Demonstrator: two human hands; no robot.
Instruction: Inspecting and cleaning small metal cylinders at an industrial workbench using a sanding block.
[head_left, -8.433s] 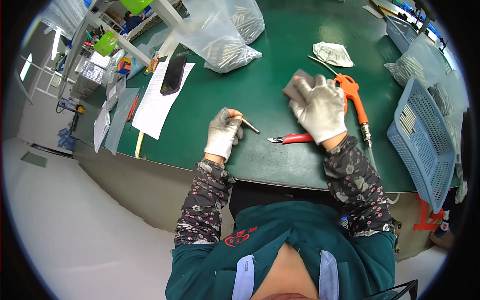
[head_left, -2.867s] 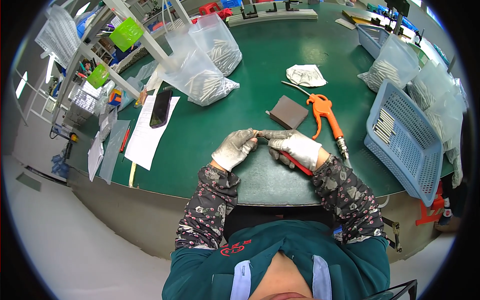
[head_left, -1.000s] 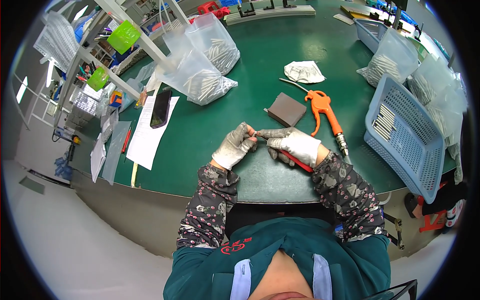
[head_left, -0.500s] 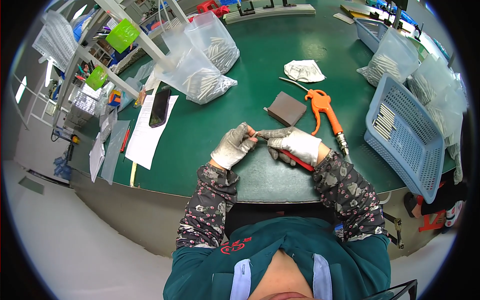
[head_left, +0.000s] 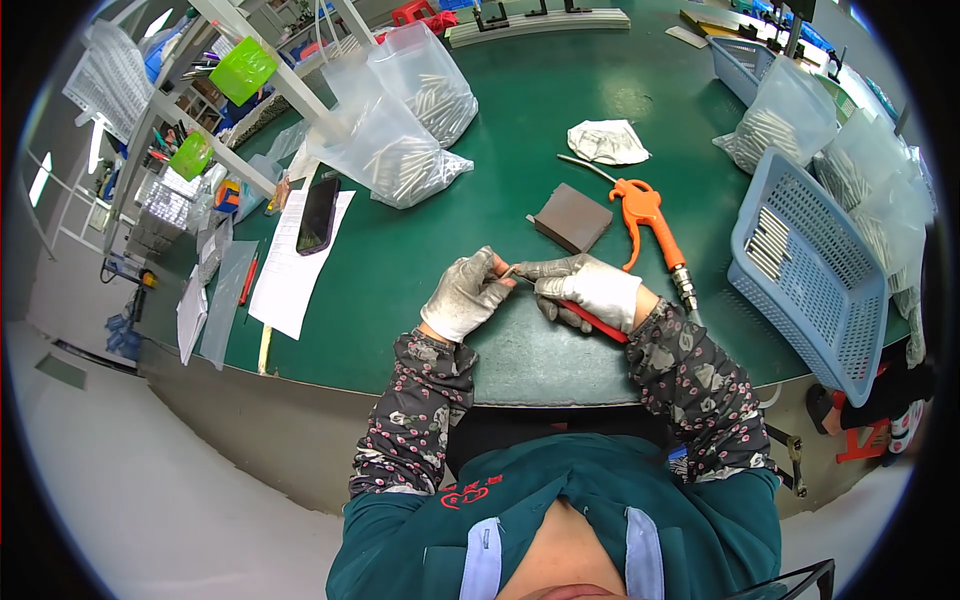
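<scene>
My left hand [head_left: 462, 298], in a grey-white glove with bare fingertips, is closed in a pinch on a small metal rod [head_left: 510, 271]; most of it is hidden by the fingers. Across from it, my right hand [head_left: 597, 290], gloved too, wraps round a red-handled tool [head_left: 598, 322]. Its thin tip points toward the rod, and I cannot tell the exact kind. Just beyond the hands lies a brown block [head_left: 574, 218]. An orange air blow gun [head_left: 645, 212] rests to the right of the block, on the green table [head_left: 545, 365].
A blue basket [head_left: 840, 300] with several metal rods stands at the right. Clear bags [head_left: 405, 150] of rods sit at the far left, others [head_left: 785, 115] at the far right. A phone [head_left: 318, 215] lies on paper [head_left: 290, 285]. A crumpled white cloth [head_left: 608, 142] lies behind the block.
Both hands stay almost in place. The rod at the left fingertips has shifted slightly; nothing is let go.
</scene>
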